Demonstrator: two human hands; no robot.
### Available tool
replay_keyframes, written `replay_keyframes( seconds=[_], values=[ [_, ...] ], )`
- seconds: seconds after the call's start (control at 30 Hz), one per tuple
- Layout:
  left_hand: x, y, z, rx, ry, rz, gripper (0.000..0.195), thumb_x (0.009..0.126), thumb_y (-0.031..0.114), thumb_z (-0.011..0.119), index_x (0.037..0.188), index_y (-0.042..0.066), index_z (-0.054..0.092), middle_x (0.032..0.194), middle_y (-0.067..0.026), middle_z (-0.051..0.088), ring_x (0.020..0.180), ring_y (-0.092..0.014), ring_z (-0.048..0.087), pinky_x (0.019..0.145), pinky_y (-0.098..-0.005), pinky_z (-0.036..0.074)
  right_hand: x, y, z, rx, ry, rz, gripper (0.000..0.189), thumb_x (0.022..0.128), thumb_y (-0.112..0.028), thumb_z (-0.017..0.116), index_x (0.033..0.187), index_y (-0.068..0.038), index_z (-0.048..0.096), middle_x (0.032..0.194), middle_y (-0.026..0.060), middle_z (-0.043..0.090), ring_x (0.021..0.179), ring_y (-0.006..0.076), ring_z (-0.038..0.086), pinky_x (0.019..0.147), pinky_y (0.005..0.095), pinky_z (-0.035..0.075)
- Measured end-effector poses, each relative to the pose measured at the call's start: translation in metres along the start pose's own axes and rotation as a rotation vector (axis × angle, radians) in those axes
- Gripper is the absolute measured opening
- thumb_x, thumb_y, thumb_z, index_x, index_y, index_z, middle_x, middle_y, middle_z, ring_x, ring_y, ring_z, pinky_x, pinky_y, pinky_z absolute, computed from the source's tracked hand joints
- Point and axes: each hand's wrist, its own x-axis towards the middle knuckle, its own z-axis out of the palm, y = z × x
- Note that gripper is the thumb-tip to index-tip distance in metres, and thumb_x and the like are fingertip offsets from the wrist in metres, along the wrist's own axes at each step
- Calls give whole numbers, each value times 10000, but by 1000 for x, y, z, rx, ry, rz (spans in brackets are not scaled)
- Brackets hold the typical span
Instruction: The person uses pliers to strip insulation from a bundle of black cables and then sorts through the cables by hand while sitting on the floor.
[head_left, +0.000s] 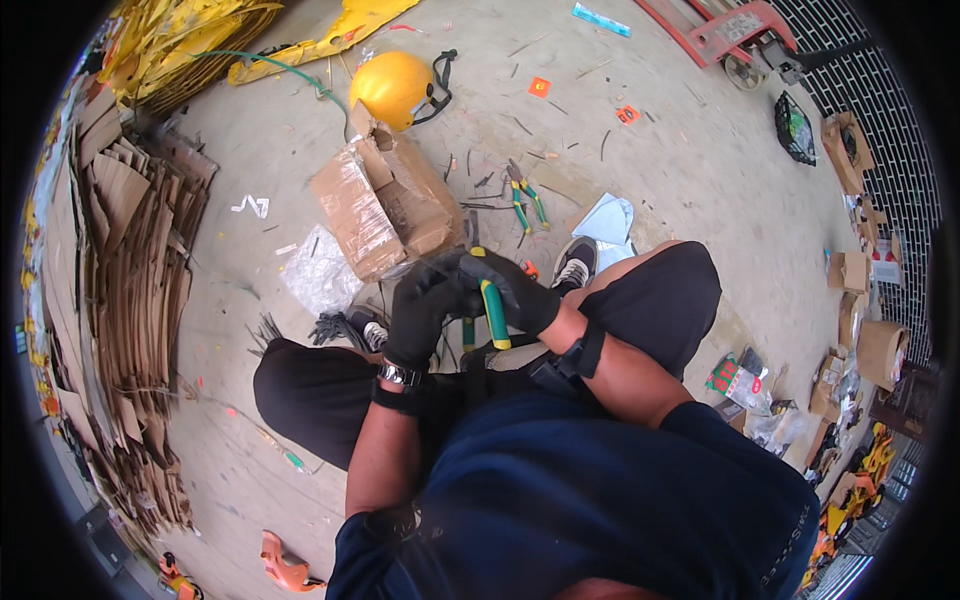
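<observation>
My right hand, in a dark work glove, is closed around a hand tool with green-and-yellow handles. Its grey metal end points away from me toward the carton, and its exact kind is partly hidden by the gloves. My left hand, gloved too, is against the right one with curled fingers; whether something dark is between them is hard to see. Just beyond the hands stands an open, taped cardboard box. Pliers with similar handles lie on the floor to its right. Beside my left shoe lies a bundle of black cable pieces.
A yellow hard hat lies past the box. Stacked flattened cardboard lines the left side. Clear plastic film, light-blue sheets and wire scraps litter the concrete floor. A red pallet jack stands far right, near cartons.
</observation>
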Motion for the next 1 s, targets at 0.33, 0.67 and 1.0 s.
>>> replay_keyframes(
  seconds=[0.33,0.67,1.0],
  values=[
    [-2,16,-17,90,223,74,243,923,134,613,1105,-20,658,749,-32,654,507,-59,533,460,-198,409,-1,5,-36,80,239,44,361,881,-90,600,1223,-34,499,1087,139,631,874,278,670,809,412,562],
    [6,4,-35,167,377,160,222,908,126,643,1088,5,689,715,-1,628,557,-31,513,486,-192,385,-5,10,-11,-650,112,186,298,875,-268,655,1048,-26,635,835,33,655,742,120,604,682,284,485],
    [18,-15,-49,362,456,303,206,918,123,624,1065,-6,690,669,-5,608,509,-34,466,455,-193,331,1,12,-17,-865,42,173,225,868,-198,620,987,-8,597,740,75,639,627,151,652,581,302,516]
  ],
)
